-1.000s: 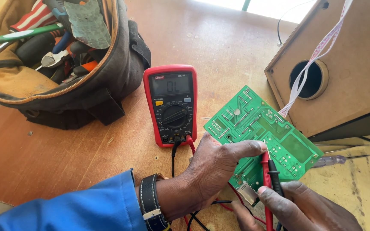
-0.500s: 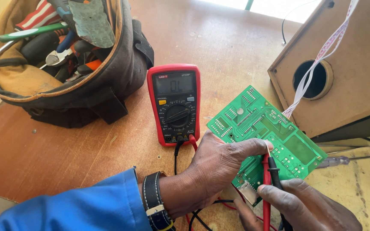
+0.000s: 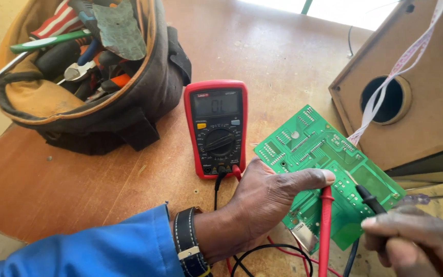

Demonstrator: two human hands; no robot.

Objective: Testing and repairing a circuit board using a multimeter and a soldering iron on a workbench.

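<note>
- Circuit board (image 3: 329, 164), green and tilted, sits in the left hand (image 3: 267, 200); the thumb lies across the board's near-left face and the fingers curl out of sight beneath it, so the hand is closed around the board's edge.
- The red probe (image 3: 325, 225) stands nearly upright just beside the left thumb tip, its point touching the board there; which hand steadies its lower shaft cannot be told, since it runs out of the bottom of the view.
- The right hand (image 3: 416, 243) is at the lower right, fingers pinched on the black probe (image 3: 370, 199), whose tip rests on the board just right of the red one.
- A digital multimeter (image 3: 217, 128) with a red casing lies flat on the wooden table (image 3: 78, 179) just beyond the left hand; red and black leads (image 3: 262, 254) leave its near end and loop under the wrist.
- A dark wristwatch (image 3: 188, 246) and a blue sleeve (image 3: 93, 251) cover the left forearm.
- A dark tool bag (image 3: 129, 110) stands well to the left of the grip, past the meter, with pliers, screwdrivers and other handles poking out.
- A wooden speaker box (image 3: 426, 92) with a round hole stands beyond the right hand; a flat ribbon cable (image 3: 385, 92) runs down from it to the far edge of the board.
- A screwdriver (image 3: 426, 197) with a clear handle lies on the table just past the right hand's knuckles, beside the board's right corner.
</note>
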